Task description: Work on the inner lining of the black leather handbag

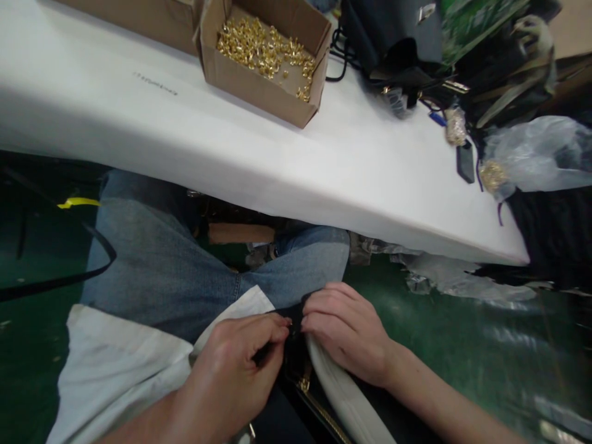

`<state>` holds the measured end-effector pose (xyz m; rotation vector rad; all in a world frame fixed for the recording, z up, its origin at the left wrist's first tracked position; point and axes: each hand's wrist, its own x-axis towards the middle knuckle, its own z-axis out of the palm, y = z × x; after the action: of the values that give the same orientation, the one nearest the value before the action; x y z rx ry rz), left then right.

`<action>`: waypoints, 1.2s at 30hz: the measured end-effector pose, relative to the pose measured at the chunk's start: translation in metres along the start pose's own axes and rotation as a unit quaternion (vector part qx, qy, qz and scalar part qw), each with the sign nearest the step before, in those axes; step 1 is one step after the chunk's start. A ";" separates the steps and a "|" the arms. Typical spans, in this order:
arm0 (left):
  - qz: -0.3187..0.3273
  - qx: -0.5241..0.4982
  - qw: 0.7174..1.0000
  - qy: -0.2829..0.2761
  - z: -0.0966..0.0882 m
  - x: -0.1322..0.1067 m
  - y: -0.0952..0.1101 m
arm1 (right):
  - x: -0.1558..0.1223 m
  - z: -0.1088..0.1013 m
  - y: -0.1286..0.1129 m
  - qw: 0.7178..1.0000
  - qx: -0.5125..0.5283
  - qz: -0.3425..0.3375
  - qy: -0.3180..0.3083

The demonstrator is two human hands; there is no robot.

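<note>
Both my hands work low over my lap, below the table edge. My left hand [234, 367] is curled, its thumb and fingers pinched on a dark piece of material [296, 345] with a gold zipper or trim. My right hand [345, 330] has its fingers bent and pressed together on the same dark piece, fingertips meeting those of the left. A pale curved edge [342, 394] of the item runs under the right hand. What exactly sits between the fingertips is hidden.
A white table [194, 135] slants across the top. On it stand an open cardboard box [263, 55] of several small gold metal parts, dark bags and fabric [393, 37], and clear plastic bags [541, 154]. My jeans [176, 265] and a green floor [462, 345] lie below.
</note>
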<state>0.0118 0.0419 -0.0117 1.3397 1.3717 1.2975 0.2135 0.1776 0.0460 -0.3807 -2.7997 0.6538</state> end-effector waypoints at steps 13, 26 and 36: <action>0.046 0.041 0.998 -0.005 0.025 -0.008 -0.002 | -0.006 0.005 -0.066 0.861 0.173 0.474 -0.060; -0.107 -0.018 0.983 -0.146 0.011 0.002 -0.012 | -0.004 0.043 -0.072 0.805 0.149 0.575 0.015; -0.228 -0.176 0.945 -0.155 -0.002 0.000 -0.014 | -0.013 0.069 -0.091 0.874 -0.133 0.459 0.092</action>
<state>0.0075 0.0433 -0.0255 0.8695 1.0827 0.9163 0.1877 0.0682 0.0257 -1.7728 -2.3906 0.3351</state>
